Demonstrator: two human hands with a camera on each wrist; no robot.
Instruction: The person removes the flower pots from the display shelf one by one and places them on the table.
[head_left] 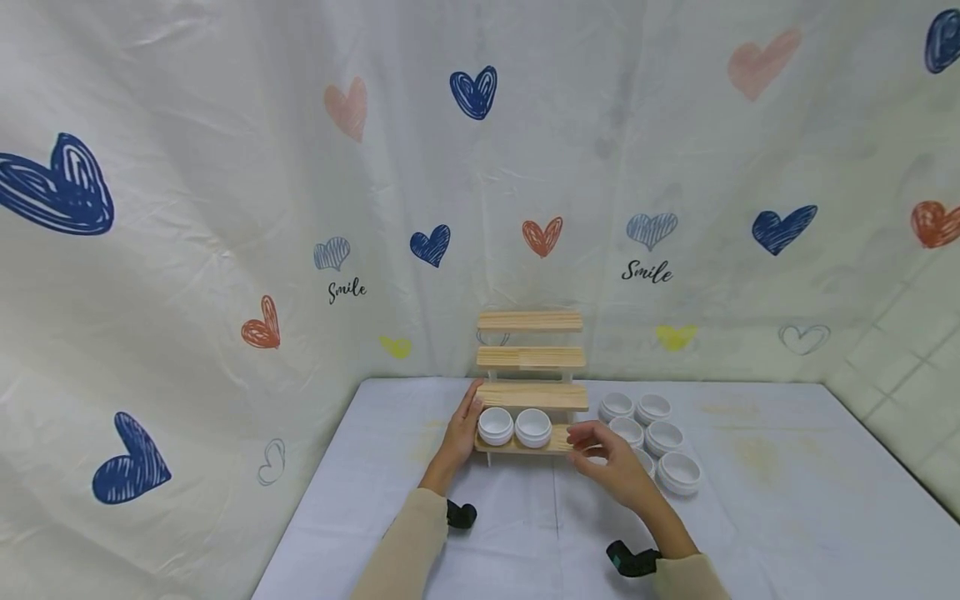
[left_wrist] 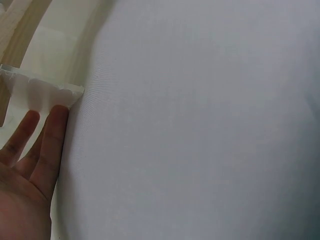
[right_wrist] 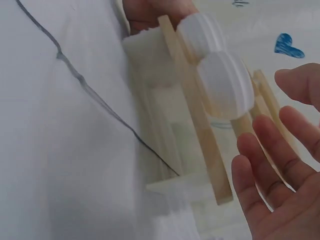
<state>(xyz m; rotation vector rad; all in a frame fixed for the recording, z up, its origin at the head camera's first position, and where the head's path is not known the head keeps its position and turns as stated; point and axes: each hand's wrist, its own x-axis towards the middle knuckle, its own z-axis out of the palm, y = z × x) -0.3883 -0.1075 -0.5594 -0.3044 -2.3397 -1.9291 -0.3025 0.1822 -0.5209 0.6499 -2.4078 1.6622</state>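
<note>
A wooden tiered shelf (head_left: 532, 395) with pale supports stands against the back cloth. Two small white round bowls (head_left: 496, 426) sit side by side on its lowest step, towards the left end. My left hand (head_left: 453, 437) is at the shelf's left end. Seen from the left wrist, its straight fingers (left_wrist: 52, 145) reach up to the clear side support (left_wrist: 42, 90). At the right end of the lowest step, my right hand (head_left: 611, 467) has its fingers spread and slightly bent. Nothing is between its fingers in the right wrist view.
Several more white bowls (head_left: 678, 472) are grouped on the table to the right of the shelf, some partly behind my right hand. A white cloth (head_left: 787, 517) covers the table. A heart-patterned curtain (head_left: 562, 150) hangs behind and to the left.
</note>
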